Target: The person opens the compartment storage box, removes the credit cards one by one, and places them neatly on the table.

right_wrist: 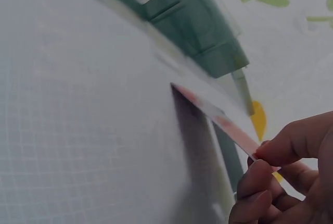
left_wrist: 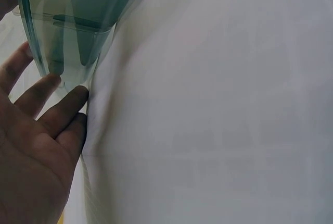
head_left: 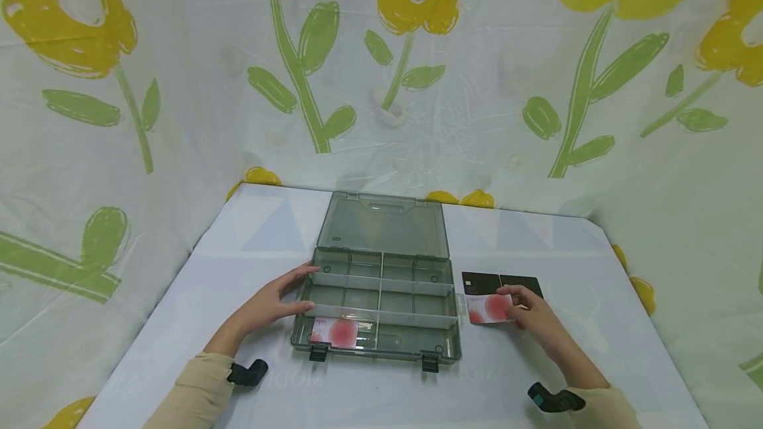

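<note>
A translucent grey-green compartment box stands on the table with its lid folded back. My left hand rests at the box's left edge, fingers spread and thumb lower on the same side. In the left wrist view its fairly straight fingers touch the box wall. Between thumb and fingers, my right hand pinches a white card with a pink-red circle, tilted in the right wrist view. A similar pink-and-white card lies in the front left compartment.
Right of the box, partly covered by the held card and right hand, lie two black cards, one on the left and one on the right. Two dark latches hang at the box's front. A flower-printed curtain encloses the white table.
</note>
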Demonstrator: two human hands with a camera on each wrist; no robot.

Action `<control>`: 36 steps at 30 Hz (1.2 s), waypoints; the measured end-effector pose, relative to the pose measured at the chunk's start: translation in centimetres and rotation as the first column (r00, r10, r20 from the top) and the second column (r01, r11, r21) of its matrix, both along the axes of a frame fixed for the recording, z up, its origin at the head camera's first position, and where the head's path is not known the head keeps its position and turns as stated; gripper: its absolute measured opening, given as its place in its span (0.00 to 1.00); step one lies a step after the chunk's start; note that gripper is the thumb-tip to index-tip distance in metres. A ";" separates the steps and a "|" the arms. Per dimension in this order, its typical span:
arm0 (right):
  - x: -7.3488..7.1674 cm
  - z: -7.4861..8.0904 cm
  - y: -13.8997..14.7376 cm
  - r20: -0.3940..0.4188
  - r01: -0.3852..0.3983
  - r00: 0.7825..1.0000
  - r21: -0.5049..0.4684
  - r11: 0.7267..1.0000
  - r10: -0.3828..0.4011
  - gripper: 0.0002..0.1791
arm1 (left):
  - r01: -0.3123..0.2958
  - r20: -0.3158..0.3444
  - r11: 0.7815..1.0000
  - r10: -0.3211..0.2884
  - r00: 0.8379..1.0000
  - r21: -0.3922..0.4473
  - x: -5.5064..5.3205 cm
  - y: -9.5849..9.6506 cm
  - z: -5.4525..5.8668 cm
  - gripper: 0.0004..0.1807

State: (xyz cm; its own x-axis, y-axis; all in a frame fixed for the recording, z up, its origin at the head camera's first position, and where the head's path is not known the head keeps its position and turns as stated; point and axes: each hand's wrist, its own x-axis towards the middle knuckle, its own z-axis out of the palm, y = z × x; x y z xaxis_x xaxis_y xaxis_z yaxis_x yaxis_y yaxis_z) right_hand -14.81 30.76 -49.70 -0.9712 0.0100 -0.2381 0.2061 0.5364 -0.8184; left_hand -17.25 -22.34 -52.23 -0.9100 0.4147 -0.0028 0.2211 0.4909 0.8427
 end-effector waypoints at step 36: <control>0.1 -1.9 -0.9 -0.105 -0.041 0.990 0.423 0.905 0.094 0.22 | -0.005 0.004 1.000 0.005 1.000 -0.002 0.0 0.0 0.0 0.39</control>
